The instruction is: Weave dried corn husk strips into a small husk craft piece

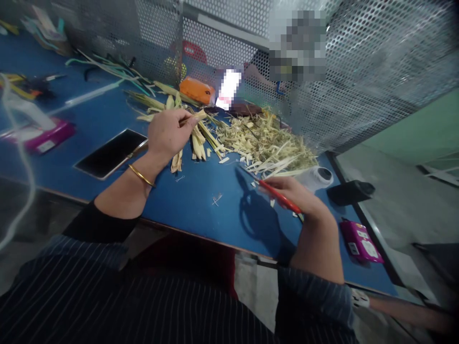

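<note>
My left hand (168,133) is closed in a pinch around a short pale dried plant stalk (200,115), held just above the table. Under and beyond that hand lie more pale yellow leafy stalks (198,143). In my right hand (294,195) is a pair of scissors (275,191) with red handles; the narrow blades point up and left, apart from the stalk. Whether the blades are parted I cannot tell. Behind the scissors spreads a heap of pale trimmings (263,136). A dark-screened phone (111,154) lies flat beside my left forearm.
A white thread spool (317,177), a black roll (351,192) and a purple packet (361,241) line the right side. An orange pack (197,91) and a bright screen (228,90) stand before the perforated metal partition (229,48). Another purple packet (53,136) sits left. Another person's arm (401,310) shows lower right.
</note>
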A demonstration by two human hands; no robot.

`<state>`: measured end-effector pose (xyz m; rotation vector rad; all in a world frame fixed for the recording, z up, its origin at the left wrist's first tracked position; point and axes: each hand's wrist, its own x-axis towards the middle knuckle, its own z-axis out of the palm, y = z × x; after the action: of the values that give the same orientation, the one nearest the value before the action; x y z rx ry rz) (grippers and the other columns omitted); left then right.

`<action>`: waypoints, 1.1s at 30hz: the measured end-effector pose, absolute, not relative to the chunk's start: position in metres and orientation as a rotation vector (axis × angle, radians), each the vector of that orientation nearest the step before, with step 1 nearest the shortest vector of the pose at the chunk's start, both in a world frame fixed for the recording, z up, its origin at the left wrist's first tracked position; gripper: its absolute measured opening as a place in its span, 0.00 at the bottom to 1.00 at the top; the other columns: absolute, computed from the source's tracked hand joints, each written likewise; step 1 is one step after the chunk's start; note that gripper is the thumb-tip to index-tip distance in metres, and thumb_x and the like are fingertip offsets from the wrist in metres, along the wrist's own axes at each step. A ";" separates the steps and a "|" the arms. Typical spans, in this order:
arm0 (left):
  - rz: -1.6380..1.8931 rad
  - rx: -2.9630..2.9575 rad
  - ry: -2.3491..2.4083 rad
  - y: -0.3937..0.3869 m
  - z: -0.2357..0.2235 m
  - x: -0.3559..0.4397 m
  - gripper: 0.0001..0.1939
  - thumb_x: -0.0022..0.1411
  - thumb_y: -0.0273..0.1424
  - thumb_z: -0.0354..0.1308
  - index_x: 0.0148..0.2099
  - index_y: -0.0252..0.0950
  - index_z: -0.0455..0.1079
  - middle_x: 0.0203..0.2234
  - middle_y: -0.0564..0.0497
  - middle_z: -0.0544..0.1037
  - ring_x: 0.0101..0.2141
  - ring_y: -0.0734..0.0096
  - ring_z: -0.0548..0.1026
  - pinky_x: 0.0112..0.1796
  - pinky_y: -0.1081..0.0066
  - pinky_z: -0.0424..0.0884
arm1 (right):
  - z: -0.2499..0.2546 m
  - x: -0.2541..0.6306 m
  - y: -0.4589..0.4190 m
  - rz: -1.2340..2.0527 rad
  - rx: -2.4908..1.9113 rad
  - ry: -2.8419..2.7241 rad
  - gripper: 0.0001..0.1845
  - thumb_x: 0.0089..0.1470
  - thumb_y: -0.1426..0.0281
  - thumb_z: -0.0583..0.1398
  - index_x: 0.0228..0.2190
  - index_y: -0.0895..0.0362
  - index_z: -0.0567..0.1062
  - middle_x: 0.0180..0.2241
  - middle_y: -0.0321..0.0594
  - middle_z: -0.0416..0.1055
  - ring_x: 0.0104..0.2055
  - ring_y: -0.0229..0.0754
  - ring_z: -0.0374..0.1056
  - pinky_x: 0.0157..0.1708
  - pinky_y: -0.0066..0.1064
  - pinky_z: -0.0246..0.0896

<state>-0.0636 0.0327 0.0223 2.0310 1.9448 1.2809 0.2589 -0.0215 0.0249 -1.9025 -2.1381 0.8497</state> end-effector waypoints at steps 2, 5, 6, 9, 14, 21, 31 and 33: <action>1.275 2.043 1.936 0.034 0.020 -0.063 0.22 0.65 0.50 0.50 0.39 0.40 0.76 0.31 0.48 0.80 0.34 0.63 0.75 0.36 0.65 0.67 | 0.030 0.261 -0.029 1.203 -1.638 -2.207 0.25 0.49 0.51 0.62 0.36 0.59 0.80 0.24 0.38 0.72 0.24 0.36 0.63 0.25 0.27 0.57; 1.254 2.103 1.912 0.035 0.016 -0.060 0.21 0.64 0.50 0.51 0.37 0.40 0.77 0.27 0.49 0.79 0.29 0.65 0.73 0.32 0.66 0.66 | 0.034 0.252 -0.040 1.640 -1.284 -2.404 0.24 0.46 0.55 0.66 0.42 0.58 0.80 0.32 0.39 0.76 0.31 0.39 0.68 0.33 0.29 0.64; 1.248 2.126 1.899 0.036 0.014 -0.059 0.21 0.64 0.50 0.51 0.36 0.40 0.77 0.25 0.49 0.78 0.28 0.66 0.73 0.31 0.67 0.66 | 0.033 0.250 -0.041 1.699 -1.235 -2.462 0.24 0.47 0.56 0.66 0.42 0.58 0.80 0.32 0.39 0.76 0.32 0.39 0.68 0.35 0.29 0.64; 1.239 2.183 1.870 0.035 0.010 -0.056 0.20 0.63 0.49 0.53 0.35 0.41 0.77 0.23 0.50 0.78 0.25 0.67 0.71 0.28 0.68 0.65 | 0.026 0.255 -0.034 1.587 -1.322 -2.476 0.23 0.47 0.55 0.66 0.41 0.57 0.80 0.31 0.37 0.76 0.32 0.39 0.69 0.34 0.29 0.64; 1.172 2.244 1.800 0.032 0.006 -0.049 0.17 0.63 0.46 0.54 0.34 0.41 0.78 0.23 0.50 0.78 0.25 0.67 0.71 0.27 0.68 0.64 | 0.003 0.269 -0.011 0.865 -1.920 -2.079 0.26 0.50 0.51 0.61 0.43 0.58 0.79 0.30 0.42 0.78 0.28 0.43 0.71 0.28 0.31 0.61; 0.936 2.473 1.417 0.025 0.001 -0.033 0.15 0.65 0.33 0.51 0.46 0.39 0.77 0.40 0.47 0.81 0.40 0.63 0.77 0.39 0.67 0.68 | -0.016 0.233 -0.008 -0.031 -2.326 -2.139 0.25 0.57 0.58 0.55 0.50 0.62 0.72 0.40 0.57 0.77 0.42 0.57 0.74 0.35 0.37 0.61; 0.757 2.654 1.399 0.011 -0.001 -0.021 0.22 0.64 0.31 0.55 0.61 0.39 0.67 0.41 0.47 0.82 0.40 0.58 0.78 0.36 0.66 0.69 | 0.013 0.203 -0.009 0.248 -1.479 -2.090 0.19 0.60 0.59 0.55 0.46 0.55 0.75 0.44 0.46 0.75 0.41 0.43 0.71 0.39 0.32 0.63; 0.705 2.752 1.372 0.011 -0.001 -0.022 0.23 0.64 0.32 0.55 0.61 0.38 0.66 0.39 0.45 0.82 0.39 0.57 0.78 0.36 0.65 0.69 | 0.011 0.191 0.000 0.490 -1.355 -2.117 0.13 0.58 0.62 0.57 0.38 0.56 0.77 0.35 0.40 0.76 0.34 0.40 0.70 0.36 0.30 0.62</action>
<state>-0.0219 0.0111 -0.0007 2.7521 1.3720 0.7046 0.1913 0.0002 0.0114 -1.3553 -2.1174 0.4899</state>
